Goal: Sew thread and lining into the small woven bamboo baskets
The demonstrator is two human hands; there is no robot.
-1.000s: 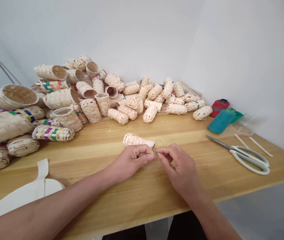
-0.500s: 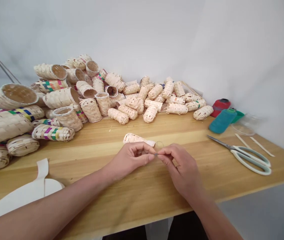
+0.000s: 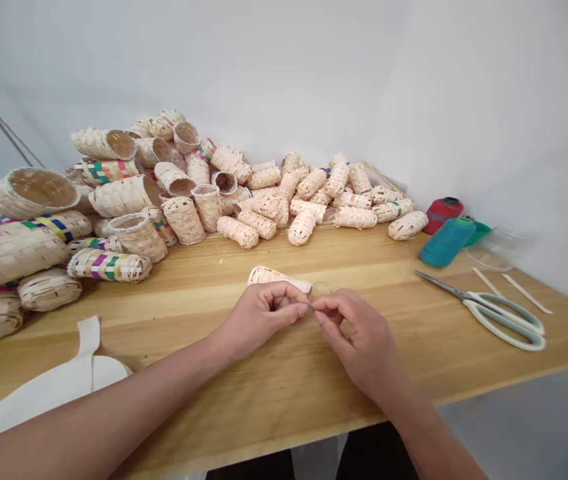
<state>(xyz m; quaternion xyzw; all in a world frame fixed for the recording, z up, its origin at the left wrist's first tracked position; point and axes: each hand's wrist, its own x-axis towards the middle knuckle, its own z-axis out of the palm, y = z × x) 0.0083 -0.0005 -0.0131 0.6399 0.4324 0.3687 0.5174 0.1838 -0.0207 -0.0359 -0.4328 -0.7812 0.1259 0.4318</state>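
My left hand (image 3: 259, 317) and right hand (image 3: 361, 337) pinch a fine bluish thread (image 3: 311, 306). A small, pale, cylindrical woven-strip basket (image 3: 275, 275) lies just beyond my left hand on the brown wooden table (image 3: 274, 400).

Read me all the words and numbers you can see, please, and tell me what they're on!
There are none that I can read.
Woven basket behind the left hand: no writing shows.
Scissors: no brand I can make out.
Teal thread cone and red thread cone: no readable label.
Basket pile: some coloured strips, but no visible letters.
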